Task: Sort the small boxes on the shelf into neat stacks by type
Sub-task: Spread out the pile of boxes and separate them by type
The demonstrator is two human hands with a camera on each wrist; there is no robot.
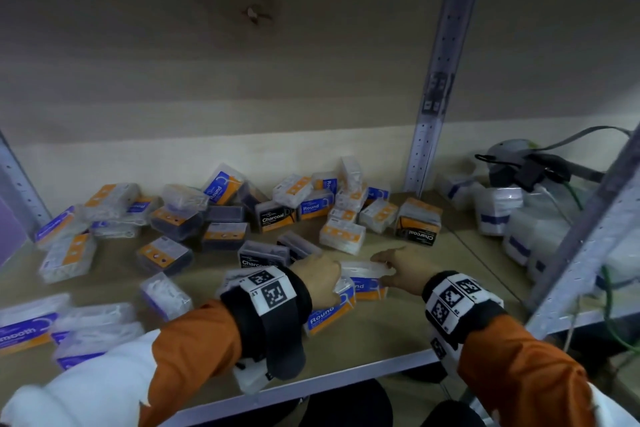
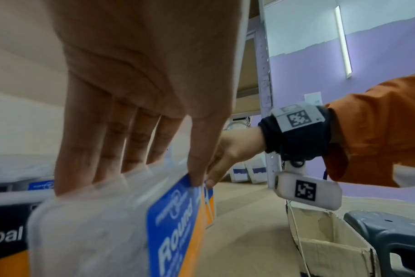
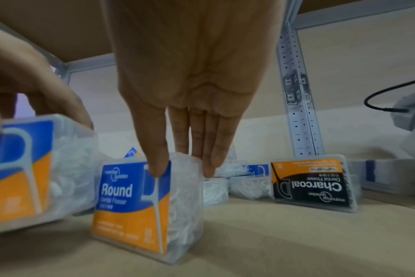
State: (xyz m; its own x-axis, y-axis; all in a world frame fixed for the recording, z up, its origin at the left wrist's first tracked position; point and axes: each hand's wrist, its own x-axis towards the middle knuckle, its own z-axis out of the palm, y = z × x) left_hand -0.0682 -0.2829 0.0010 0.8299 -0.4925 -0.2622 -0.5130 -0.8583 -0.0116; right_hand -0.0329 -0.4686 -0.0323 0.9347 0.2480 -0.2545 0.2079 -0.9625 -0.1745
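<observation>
Two clear dental-flosser boxes with blue and orange "Round" labels stand side by side near the shelf's front edge. My left hand [image 1: 320, 276] pinches the left Round box [image 1: 329, 314] from above. In the left wrist view, the left hand [image 2: 142, 174] has its thumb on the label face of that box [image 2: 173, 215] and its fingers over the top. My right hand [image 1: 388, 269] holds the right Round box [image 1: 367, 286]. The right wrist view shows the right hand [image 3: 183, 166] gripping that box [image 3: 130, 202] upright on the shelf board, thumb on the label and fingers on the far side.
A loose pile of Round and Charcoal boxes [image 1: 277, 215] covers the back of the shelf, with Smooth boxes [image 1: 27, 329] at the front left. A Charcoal box [image 3: 313, 183] stands to the right. White packs and cables [image 1: 519, 215] lie beyond the metal post [image 1: 429, 114].
</observation>
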